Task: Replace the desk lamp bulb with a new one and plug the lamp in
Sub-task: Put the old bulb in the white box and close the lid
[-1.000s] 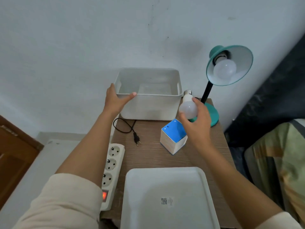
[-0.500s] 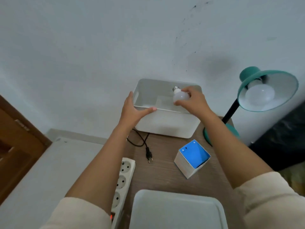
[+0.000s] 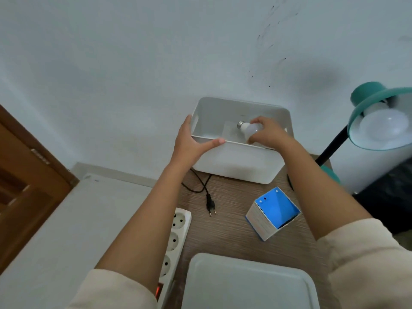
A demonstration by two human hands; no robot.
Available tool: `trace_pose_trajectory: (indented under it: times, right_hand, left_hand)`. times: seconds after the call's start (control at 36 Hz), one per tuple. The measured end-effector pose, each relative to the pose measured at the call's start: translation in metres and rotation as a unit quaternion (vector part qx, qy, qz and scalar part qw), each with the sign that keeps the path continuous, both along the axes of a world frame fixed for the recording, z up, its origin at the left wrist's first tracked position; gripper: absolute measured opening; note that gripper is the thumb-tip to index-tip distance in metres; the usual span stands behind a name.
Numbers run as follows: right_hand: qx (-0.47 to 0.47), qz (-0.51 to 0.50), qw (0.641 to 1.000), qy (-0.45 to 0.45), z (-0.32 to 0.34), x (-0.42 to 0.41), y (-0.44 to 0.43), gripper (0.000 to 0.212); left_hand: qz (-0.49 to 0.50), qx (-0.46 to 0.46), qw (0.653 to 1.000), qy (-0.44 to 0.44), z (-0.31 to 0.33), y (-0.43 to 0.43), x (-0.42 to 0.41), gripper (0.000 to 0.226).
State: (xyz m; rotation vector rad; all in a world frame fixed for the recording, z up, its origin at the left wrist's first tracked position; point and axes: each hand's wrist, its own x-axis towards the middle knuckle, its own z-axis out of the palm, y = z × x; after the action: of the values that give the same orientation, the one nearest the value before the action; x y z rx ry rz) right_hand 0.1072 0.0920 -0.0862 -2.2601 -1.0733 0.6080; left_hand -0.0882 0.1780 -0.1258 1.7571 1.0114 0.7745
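Lower now: right hand (image 3: 268, 133) has sunk inside the white bin (image 3: 236, 162), fingers wrapped on the old bulb (image 3: 249, 130), its metal screw base pointing left. Left hand (image 3: 191, 144) grips the bin's near-left corner, thumb along the rim, fingers outside. Wood-grain table (image 3: 225, 228) against a plain white wall, brown door at left. Teal lamp (image 3: 379, 117), glossy shade, bulb fitted, stands right. Black plug (image 3: 210, 205) lies loose beside the white power strip (image 3: 176, 239). Open blue-lined carton (image 3: 273, 212); smooth bin lid (image 3: 247, 284) nearest.
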Motion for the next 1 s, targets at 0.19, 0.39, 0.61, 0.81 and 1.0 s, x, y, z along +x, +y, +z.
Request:
trace_pose_trajectory:
  times: [0.19, 0.39, 0.61, 0.81, 1.0]
  right_hand:
    - [0.036, -0.040, 0.998, 0.021, -0.001, -0.003, -0.001, 0.065]
    - [0.040, -0.075, 0.996, 0.023, 0.003, 0.000, -0.001, 0.061]
    - [0.031, -0.065, 0.997, -0.005, 0.016, -0.009, -0.018, 0.065]
    - [0.021, -0.047, 0.996, -0.070, 0.038, -0.037, -0.079, 0.055]
    - [0.040, -0.039, 0.991, -0.124, 0.027, -0.088, -0.183, 0.037]
  left_hand:
    - [-0.001, -0.003, 1.000, -0.003, 0.000, -0.001, -0.001, 0.118]
    - [-0.002, -0.012, 1.000, -0.004, -0.001, -0.001, 0.000, 0.118]
    - [-0.008, -0.009, 0.999, 0.031, 0.017, -0.009, -0.004, 0.115]
    - [0.041, 0.101, 0.993, 0.040, 0.022, -0.052, -0.027, 0.048]
    - [-0.045, 0.148, 0.979, 0.130, -0.016, -0.158, -0.080, 0.055]
